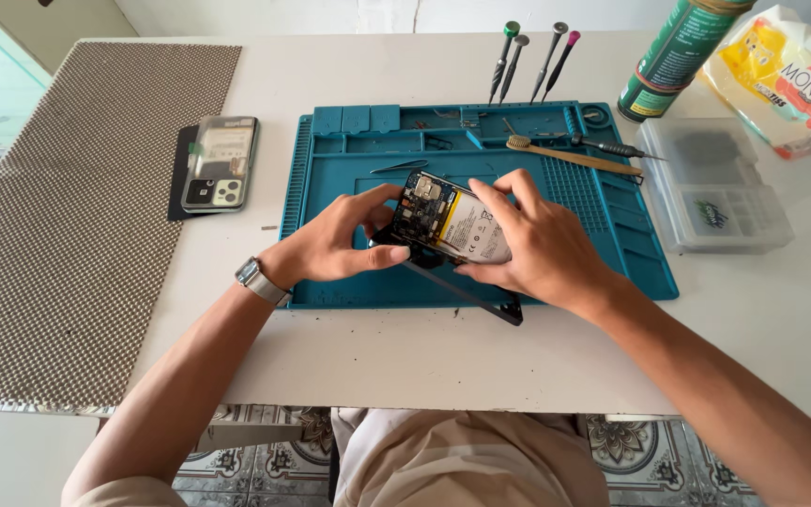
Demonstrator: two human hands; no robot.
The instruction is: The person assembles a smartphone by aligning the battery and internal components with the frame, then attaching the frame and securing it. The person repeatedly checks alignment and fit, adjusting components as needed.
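An opened smartphone (451, 223) with its back off shows a circuit board and a white-and-yellow battery. Both hands hold it tilted above the blue repair mat (349, 282). My left hand (335, 242) grips its left end, thumb underneath. My right hand (532, 244) wraps its right side, fingers over the battery. A thin black panel (481, 299) slants from under the phone toward the mat's front edge; whether it is joined to the phone I cannot tell. A watch sits on my left wrist.
A phone back cover (221, 161) lies left of the mat beside a textured grey mat (68, 216). Tweezers (398, 166), a wooden brush (570, 156) and upright screwdrivers (529, 61) are on the blue mat. A clear parts box (715, 188), green can (678, 56) and bag (786, 80) stand right.
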